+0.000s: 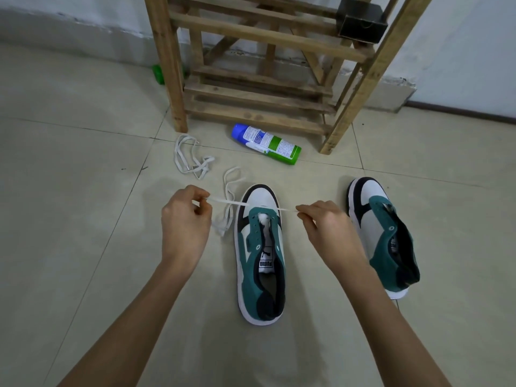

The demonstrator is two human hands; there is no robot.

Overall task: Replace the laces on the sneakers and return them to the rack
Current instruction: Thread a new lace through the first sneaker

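Lace [226, 202] held taut across middle sneaker [261, 255] on floor [83, 191].
Left hand [184, 219] and right hand [326, 227] each pinch a lace end, grip closed on it; second sneaker [382, 233] sits right; spare lace [192, 157], spray can [266, 143] near rack [262, 65].

1. Underfoot lie large pale beige floor tiles [69, 247] with a dull sheen, divided by thin dark grout lines [83, 128].
2. Ahead on the left, a rough grey cement band [83, 29] runs along the foot of the wall, patchy and scuffed.
3. To the right is a smoother bluish-white painted wall [474, 51], edged at the floor by a dark skirting strip [460, 110].
4. A raw wooden slatted rack [167, 65] stands on the tiles against the wall.
5. The light is soft and even, and shadows are faint.
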